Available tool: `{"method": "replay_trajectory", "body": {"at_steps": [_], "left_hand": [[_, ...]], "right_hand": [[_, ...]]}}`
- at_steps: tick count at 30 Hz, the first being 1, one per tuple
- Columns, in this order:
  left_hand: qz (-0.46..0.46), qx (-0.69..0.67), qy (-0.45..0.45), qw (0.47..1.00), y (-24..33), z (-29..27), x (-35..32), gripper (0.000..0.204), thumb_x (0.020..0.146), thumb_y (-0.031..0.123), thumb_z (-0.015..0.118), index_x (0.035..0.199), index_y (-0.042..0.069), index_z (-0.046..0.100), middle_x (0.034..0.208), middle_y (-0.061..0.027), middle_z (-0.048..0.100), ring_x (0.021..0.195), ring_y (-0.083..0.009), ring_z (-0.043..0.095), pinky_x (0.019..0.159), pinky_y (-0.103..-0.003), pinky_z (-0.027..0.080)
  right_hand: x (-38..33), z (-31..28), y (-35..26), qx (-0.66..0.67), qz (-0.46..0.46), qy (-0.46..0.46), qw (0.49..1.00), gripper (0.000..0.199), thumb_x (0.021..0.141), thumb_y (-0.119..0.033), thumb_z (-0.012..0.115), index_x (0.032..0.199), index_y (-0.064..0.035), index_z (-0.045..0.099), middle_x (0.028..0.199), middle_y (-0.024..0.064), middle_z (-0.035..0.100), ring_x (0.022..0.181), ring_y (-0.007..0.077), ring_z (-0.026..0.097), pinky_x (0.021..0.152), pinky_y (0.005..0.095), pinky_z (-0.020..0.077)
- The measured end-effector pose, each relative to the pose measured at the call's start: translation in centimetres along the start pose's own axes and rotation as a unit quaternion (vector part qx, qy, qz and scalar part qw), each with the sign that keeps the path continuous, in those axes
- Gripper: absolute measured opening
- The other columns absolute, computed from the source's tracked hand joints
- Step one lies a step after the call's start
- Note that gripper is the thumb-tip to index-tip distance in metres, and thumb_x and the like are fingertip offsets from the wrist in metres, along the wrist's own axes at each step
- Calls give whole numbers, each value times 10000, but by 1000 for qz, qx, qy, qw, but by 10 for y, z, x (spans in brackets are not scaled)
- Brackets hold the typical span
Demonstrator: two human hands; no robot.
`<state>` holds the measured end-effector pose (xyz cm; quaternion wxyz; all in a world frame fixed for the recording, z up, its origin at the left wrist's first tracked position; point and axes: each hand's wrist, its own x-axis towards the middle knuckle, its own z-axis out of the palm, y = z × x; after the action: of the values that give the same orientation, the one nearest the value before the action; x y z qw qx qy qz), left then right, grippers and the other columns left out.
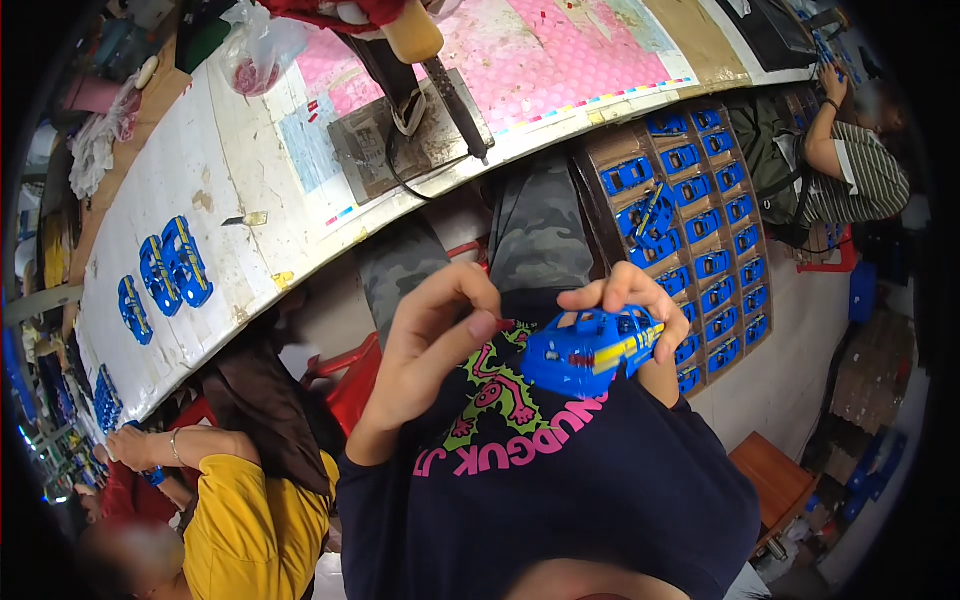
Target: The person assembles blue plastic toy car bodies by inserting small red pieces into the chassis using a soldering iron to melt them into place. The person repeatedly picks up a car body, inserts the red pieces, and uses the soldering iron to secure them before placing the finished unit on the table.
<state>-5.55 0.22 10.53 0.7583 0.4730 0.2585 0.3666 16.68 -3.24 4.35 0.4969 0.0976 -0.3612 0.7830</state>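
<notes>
Held up in front of my chest is a blue toy car body with yellow stripes and a red marking on its side. My right hand is closed around its far right end, thumb and fingers over the top edge. To the left of the car, my left hand makes a pinch with thumb and forefinger. A tiny red piece shows at those fingertips, a short gap away from the car. Its exact kind is too small to make out.
A divided cardboard tray of blue toy cars lies at my right. On the white worktable are several more car bodies and a small blade. A machine with a metal rod stands ahead. Co-workers sit on both sides.
</notes>
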Motion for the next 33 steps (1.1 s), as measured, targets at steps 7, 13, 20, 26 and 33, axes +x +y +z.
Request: {"method": "replay_trajectory", "body": {"at_steps": [7, 13, 20, 26, 33], "left_hand": [[16, 40, -95, 995, 10, 11, 0, 116, 819, 100, 501, 757, 9, 464, 708, -37, 439, 632, -109, 411, 586, -237, 340], [57, 121, -75, 988, 11, 10, -2, 91, 799, 78, 513, 762, 4, 477, 707, -48, 447, 596, -125, 423, 560, -241, 344], [88, 157, -14, 984, 12, 12, -3, 39, 754, 37, 546, 755, 10, 517, 701, -54, 479, 579, -133, 441, 554, -246, 343], [111, 257, 39, 959, 12, 18, -5, 129, 717, 129, 543, 739, 4, 519, 698, -75, 507, 624, -138, 448, 586, -242, 342], [126, 245, 33, 961, 12, 13, -1, 48, 695, 7, 574, 737, 21, 556, 676, -58, 504, 587, -154, 443, 543, -257, 344]], "right_hand": [[15, 0, -7, -32, -15, -46, 998, 532, 661, -43, 650, 1115, 96, 412, 1202, 441, 257, 1166, 514, 284, 937, 528, 311], [20, -2, -10, -68, -38, -69, 995, 529, 655, -33, 649, 1118, 88, 423, 1208, 420, 277, 1163, 515, 289, 933, 527, 318], [24, -1, -11, -84, -51, -73, 993, 534, 639, -10, 641, 1122, 75, 431, 1209, 410, 289, 1173, 504, 285, 935, 517, 323], [23, -5, -11, -110, -56, -91, 988, 532, 634, -17, 641, 1121, 62, 442, 1219, 390, 299, 1186, 493, 275, 942, 520, 314], [21, -4, -14, -135, -51, -80, 986, 527, 629, -10, 632, 1122, 56, 456, 1214, 379, 317, 1188, 489, 278, 941, 530, 310]]}}
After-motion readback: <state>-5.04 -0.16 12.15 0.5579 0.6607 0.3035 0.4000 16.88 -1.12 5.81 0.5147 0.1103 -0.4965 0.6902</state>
